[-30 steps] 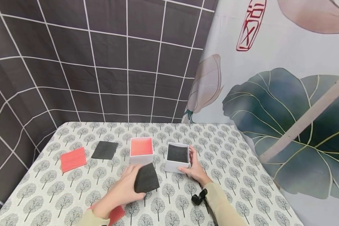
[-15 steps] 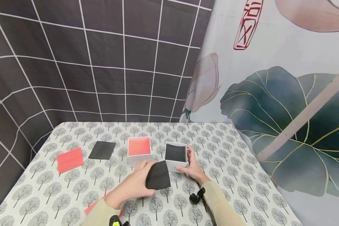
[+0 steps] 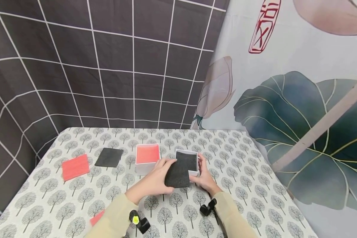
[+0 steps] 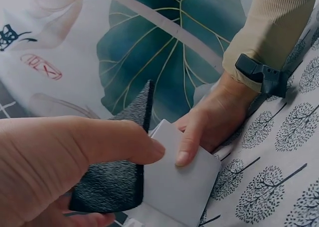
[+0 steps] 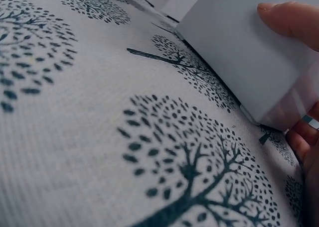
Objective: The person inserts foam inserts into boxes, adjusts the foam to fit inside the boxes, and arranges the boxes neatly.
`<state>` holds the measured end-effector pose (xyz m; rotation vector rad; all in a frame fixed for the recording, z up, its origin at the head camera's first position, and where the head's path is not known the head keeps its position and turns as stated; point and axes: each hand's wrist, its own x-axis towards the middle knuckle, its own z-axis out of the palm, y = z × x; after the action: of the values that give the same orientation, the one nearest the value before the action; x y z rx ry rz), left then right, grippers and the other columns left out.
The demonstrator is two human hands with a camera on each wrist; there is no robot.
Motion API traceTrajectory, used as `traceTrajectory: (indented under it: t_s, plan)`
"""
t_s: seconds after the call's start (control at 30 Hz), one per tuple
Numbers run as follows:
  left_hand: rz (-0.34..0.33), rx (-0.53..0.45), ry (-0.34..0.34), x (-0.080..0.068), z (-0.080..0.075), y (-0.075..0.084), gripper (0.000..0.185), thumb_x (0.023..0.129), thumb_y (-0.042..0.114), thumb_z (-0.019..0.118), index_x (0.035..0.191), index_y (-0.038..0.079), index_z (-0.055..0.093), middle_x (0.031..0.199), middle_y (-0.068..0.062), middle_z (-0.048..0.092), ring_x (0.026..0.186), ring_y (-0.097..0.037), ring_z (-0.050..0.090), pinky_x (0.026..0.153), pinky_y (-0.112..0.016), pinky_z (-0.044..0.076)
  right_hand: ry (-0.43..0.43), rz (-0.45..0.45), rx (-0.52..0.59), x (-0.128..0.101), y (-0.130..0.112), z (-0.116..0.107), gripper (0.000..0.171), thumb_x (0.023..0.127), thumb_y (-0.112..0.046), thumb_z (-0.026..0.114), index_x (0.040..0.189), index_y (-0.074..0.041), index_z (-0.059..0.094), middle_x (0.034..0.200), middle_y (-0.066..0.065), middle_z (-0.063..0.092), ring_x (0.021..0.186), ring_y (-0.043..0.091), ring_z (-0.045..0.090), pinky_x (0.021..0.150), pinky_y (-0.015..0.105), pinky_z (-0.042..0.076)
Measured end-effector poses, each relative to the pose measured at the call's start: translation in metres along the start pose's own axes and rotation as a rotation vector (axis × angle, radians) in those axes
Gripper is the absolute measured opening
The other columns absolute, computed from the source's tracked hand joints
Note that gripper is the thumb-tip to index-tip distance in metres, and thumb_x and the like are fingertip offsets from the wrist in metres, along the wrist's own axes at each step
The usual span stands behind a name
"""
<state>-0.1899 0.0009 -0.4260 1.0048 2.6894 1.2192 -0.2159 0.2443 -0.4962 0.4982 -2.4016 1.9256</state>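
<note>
My left hand [image 3: 151,180] pinches a black square of felt-like cloth [image 3: 177,175] between thumb and fingers. The piece overlaps the near left part of a white open-topped box [image 3: 193,173] whose inside shows black. In the left wrist view the cloth [image 4: 112,187] hangs bent beside the white box [image 4: 182,182]; whether they touch I cannot tell. My right hand [image 3: 207,178] grips that box at its right side, thumb on the near wall and fingers around the far side. The right wrist view shows the thumb [image 5: 291,23] against the box wall [image 5: 239,48].
Left of the gripped box stands a second white box [image 3: 142,169] with red inside. Farther left lie a flat black square [image 3: 109,157] and a flat red square [image 3: 75,167]. Part of another red piece [image 3: 97,218] shows beside the left sleeve. A tree-print cloth [image 3: 148,201] covers the table.
My left hand has moved right and away from me with the black cloth, from in front of the red-lined box to over the black-lined one. The right hand keeps its hold.
</note>
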Motion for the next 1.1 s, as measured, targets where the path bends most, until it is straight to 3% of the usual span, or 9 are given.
traceTrajectory:
  t_s: [0.13,0.33,0.5,0.67,0.87,1.1]
  plan:
    - [0.037,0.011,0.025,0.011,0.001,-0.002,0.096,0.057,0.016,0.078,0.141,0.005,0.033,0.130,-0.010,0.038,0.119,-0.025,0.037,0.098,-0.045,0.041,-0.010,-0.010,-0.027,0.002,0.006,0.000,0.101,0.070,0.002,0.075,0.145,-0.002,0.007,0.134,0.024,0.036,0.114,0.027,0.044,0.096,0.033,0.039]
    - [0.078,0.044,0.022,0.024,-0.001,-0.005,0.094,0.057,0.016,0.077,0.139,0.000,0.035,0.128,-0.013,0.039,0.115,-0.026,0.038,0.094,-0.044,0.044,0.004,-0.032,-0.030,0.006,0.026,-0.001,0.104,0.068,0.001,0.077,0.147,-0.011,0.010,0.137,0.019,0.037,0.117,0.028,0.043,0.100,0.036,0.036]
    - [0.048,0.073,-0.001,0.037,-0.003,-0.004,0.090,0.059,0.018,0.077,0.138,0.002,0.037,0.126,-0.012,0.041,0.113,-0.027,0.040,0.091,-0.044,0.045,0.013,-0.091,-0.022,0.007,0.032,-0.002,0.104,0.066,-0.004,0.077,0.146,-0.014,0.013,0.134,0.017,0.042,0.113,0.026,0.048,0.098,0.036,0.039]
    - [0.029,0.131,-0.037,0.053,-0.002,0.000,0.085,0.065,0.023,0.077,0.138,0.003,0.039,0.128,-0.012,0.042,0.115,-0.027,0.041,0.092,-0.043,0.045,0.009,-0.158,-0.048,0.007,0.036,-0.004,0.099,0.069,-0.010,0.078,0.146,-0.018,0.015,0.132,0.014,0.043,0.111,0.025,0.049,0.094,0.037,0.043]
    - [0.016,0.184,-0.068,0.069,0.001,-0.002,0.082,0.067,0.024,0.075,0.138,0.002,0.040,0.130,-0.013,0.042,0.116,-0.026,0.039,0.089,-0.043,0.047,-0.001,-0.091,-0.079,0.006,0.033,-0.004,0.097,0.071,-0.010,0.078,0.145,-0.019,0.015,0.133,0.010,0.044,0.116,0.025,0.046,0.098,0.043,0.038]
    - [-0.012,0.232,-0.112,0.083,0.003,-0.004,0.082,0.068,0.024,0.077,0.138,0.004,0.040,0.131,-0.011,0.042,0.116,-0.025,0.039,0.089,-0.043,0.047,-0.012,-0.028,-0.071,0.002,0.011,0.000,0.098,0.074,-0.003,0.075,0.146,-0.008,0.009,0.134,0.016,0.041,0.118,0.029,0.043,0.098,0.041,0.037]
